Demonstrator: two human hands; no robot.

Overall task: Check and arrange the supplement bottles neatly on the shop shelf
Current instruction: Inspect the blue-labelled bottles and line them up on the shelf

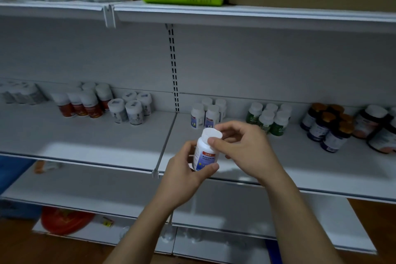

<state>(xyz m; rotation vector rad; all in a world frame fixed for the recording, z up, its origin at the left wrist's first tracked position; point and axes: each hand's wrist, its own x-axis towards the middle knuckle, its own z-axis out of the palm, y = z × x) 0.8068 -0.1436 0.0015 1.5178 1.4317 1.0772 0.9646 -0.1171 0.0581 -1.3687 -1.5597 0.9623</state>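
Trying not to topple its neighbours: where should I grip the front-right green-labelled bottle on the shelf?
Grip the green-labelled bottle by its white cap, coming from the front and above. It stands upright, with other green bottles close behind and on its left, so the cap is the freest part.

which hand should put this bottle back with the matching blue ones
Left. The left hand grips the bottle round its body; the right hand only pinches the cap. The matching bottles stand just behind it, so a reach forward would likely do.
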